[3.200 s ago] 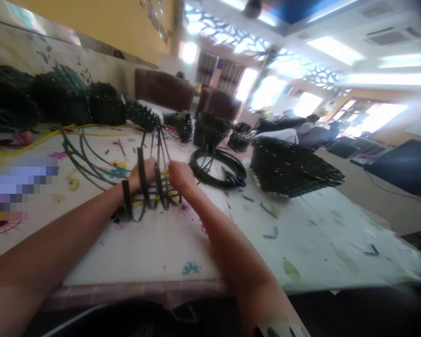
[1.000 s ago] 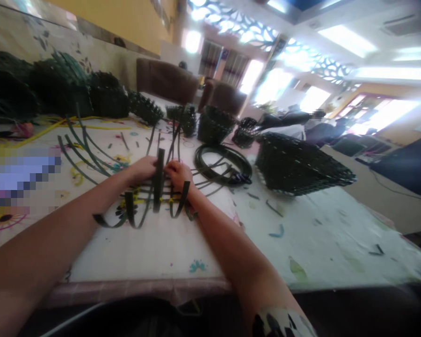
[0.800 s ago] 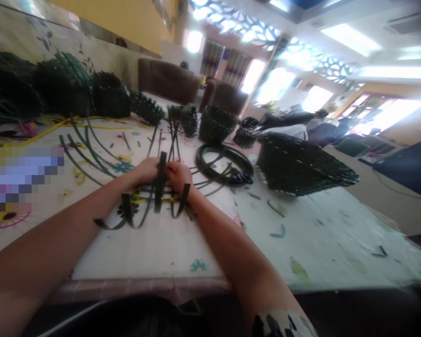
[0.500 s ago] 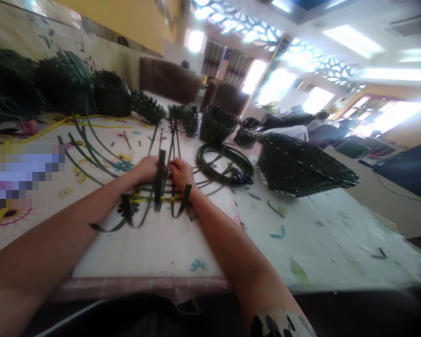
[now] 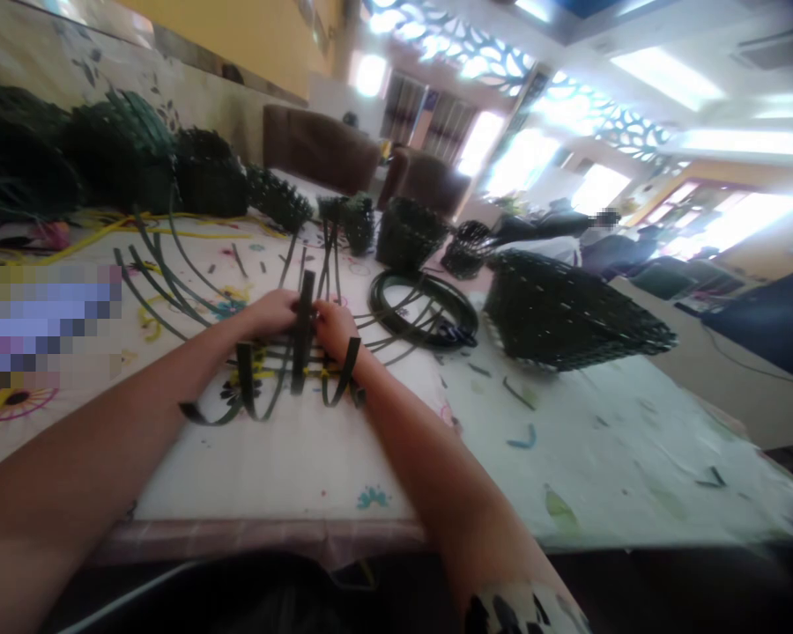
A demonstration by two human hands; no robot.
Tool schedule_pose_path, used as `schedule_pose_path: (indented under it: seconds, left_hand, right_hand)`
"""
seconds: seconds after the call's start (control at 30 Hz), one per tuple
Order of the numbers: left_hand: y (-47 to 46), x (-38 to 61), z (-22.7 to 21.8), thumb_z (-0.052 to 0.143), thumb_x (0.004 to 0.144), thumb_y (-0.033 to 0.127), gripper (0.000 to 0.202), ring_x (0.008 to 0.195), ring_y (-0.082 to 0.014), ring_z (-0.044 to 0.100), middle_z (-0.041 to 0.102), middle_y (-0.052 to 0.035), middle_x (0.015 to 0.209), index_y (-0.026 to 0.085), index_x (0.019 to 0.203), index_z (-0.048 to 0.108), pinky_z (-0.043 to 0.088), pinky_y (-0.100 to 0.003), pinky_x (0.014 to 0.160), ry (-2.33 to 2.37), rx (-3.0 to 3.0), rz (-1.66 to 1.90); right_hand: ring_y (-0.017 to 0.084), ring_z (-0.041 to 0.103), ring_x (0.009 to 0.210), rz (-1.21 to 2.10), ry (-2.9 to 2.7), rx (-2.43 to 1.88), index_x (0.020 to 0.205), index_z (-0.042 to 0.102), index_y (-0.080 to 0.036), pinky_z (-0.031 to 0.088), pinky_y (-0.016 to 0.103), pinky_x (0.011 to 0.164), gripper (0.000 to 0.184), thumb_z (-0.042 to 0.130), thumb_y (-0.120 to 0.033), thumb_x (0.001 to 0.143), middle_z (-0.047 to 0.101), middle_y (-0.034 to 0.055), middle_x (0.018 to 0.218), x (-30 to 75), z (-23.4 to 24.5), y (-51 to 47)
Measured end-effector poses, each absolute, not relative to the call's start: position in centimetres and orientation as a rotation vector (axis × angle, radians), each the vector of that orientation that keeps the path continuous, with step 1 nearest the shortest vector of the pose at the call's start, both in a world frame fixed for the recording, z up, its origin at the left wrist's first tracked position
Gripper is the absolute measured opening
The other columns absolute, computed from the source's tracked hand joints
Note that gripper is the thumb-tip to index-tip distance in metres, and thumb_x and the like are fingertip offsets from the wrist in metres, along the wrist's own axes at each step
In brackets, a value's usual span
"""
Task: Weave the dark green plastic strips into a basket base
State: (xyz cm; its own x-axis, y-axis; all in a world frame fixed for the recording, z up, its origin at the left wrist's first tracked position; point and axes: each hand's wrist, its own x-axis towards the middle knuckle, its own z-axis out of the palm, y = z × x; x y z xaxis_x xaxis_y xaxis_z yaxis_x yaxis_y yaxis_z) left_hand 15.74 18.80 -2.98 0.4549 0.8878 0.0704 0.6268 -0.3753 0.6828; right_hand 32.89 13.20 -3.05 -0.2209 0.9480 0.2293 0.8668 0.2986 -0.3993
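Note:
A flat, loose weave of dark green strips (image 5: 302,330) lies on the table in front of me, its ends spreading out and curling up. Yellow ties (image 5: 314,372) show along its near edge. My left hand (image 5: 278,312) is closed on strips at the far side of the weave, its fingertips partly behind an upright strip. Close beside it, my right hand (image 5: 334,329) pinches a strip, thumb and fingers together. Exactly which strip each hand grips is hard to see.
A coil of green strip (image 5: 466,313) lies right of the weave, with a large dark woven basket (image 5: 568,310) beyond it. Several finished baskets (image 5: 406,233) line the back. Yellow strips (image 5: 106,231) lie at left; offcuts (image 5: 519,393) are scattered at right. The table's front edge (image 5: 270,535) is near me.
My hands have shifted slightly, with the right hand drawing a little closer to the left. The curled strip ends near me have moved a little with the weave.

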Motion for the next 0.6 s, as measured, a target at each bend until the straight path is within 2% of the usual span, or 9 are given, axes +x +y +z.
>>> schedule_pose_path:
  seconds: [0.17, 0.37, 0.53, 0.6]
  left_hand:
    - [18.9, 15.7, -3.3, 0.07, 0.072, 0.035, 0.024, 0.08, -0.0219, 0.064, 0.073, -0.0027, 0.076, 0.014, 0.083, 0.073, 0.05, -0.028, 0.072, 1.244, 2.151, 0.623]
    - [19.4, 15.6, -3.9, 0.072, 0.072, 0.035, 0.035, 0.086, -0.0221, 0.07, 0.079, -0.0046, 0.091, 0.015, 0.101, 0.076, 0.056, -0.029, 0.08, 1.223, 2.174, 0.617]
    - [19.0, 15.9, -4.2, 0.071, 0.07, 0.038, 0.024, 0.087, -0.0284, 0.072, 0.078, -0.0075, 0.081, 0.019, 0.081, 0.079, 0.053, -0.033, 0.08, 1.377, 2.221, 0.673]
    - [18.7, 16.0, -4.2, 0.068, 0.07, 0.039, 0.026, 0.089, -0.0288, 0.074, 0.079, -0.0084, 0.085, 0.02, 0.082, 0.081, 0.052, -0.032, 0.079, 1.401, 2.228, 0.701]
  right_hand:
    - [0.023, 0.068, 0.102, 0.156, -2.177, -1.671, 0.119, 0.079, -0.017, 0.05, 0.029, 0.088, 0.033, 0.054, -0.01, 0.099, 0.074, 0.0123, 0.119, 32.6, -3.3, 13.4]
    - [0.021, 0.068, 0.098, 0.231, -2.1, -1.697, 0.108, 0.082, -0.018, 0.047, 0.027, 0.085, 0.028, 0.056, -0.013, 0.099, 0.078, 0.009, 0.107, 32.7, -3.3, 13.7]
    - [0.02, 0.069, 0.098, 0.352, -1.988, -1.672, 0.097, 0.082, -0.017, 0.047, 0.027, 0.088, 0.021, 0.062, -0.011, 0.093, 0.081, 0.0065, 0.1, 32.9, -3.4, 14.1]
    - [0.019, 0.069, 0.096, 0.394, -1.946, -1.641, 0.095, 0.082, -0.018, 0.048, 0.027, 0.089, 0.021, 0.062, -0.01, 0.092, 0.08, 0.0058, 0.099, 32.9, -3.5, 14.3]
